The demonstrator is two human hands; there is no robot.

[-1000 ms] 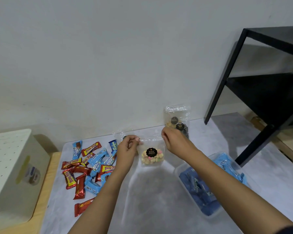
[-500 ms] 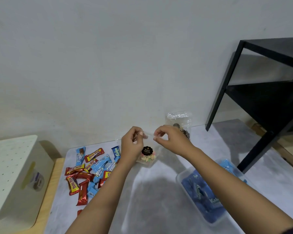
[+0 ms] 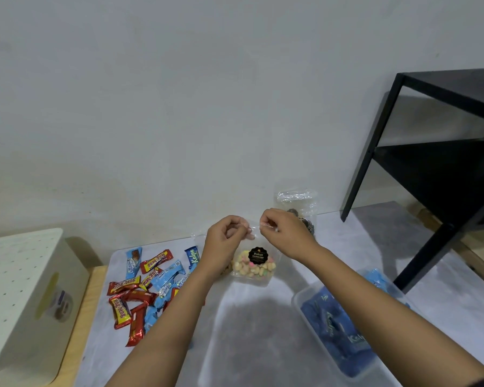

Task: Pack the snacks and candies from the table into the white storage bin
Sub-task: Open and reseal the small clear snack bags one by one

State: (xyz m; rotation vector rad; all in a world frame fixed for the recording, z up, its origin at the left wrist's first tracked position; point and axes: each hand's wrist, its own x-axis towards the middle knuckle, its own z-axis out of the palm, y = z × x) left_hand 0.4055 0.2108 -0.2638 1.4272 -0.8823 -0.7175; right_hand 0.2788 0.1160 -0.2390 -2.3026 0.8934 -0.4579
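The clear biscuit bag (image 3: 254, 265) hangs upright, pinched at its top; red and blue candy bars (image 3: 148, 286) lie to its left.

I get one view, from the head-worn camera. It looks forward and down over the table (image 3: 249, 331), facing its far edge and the wall (image 3: 179, 107) behind. It sits close: the arms enter from the frame's bottom. The wide lens takes in the table's left edge, the white storage bin (image 3: 25, 289) just beyond it, and a black shelf (image 3: 444, 177) at the far right corner.
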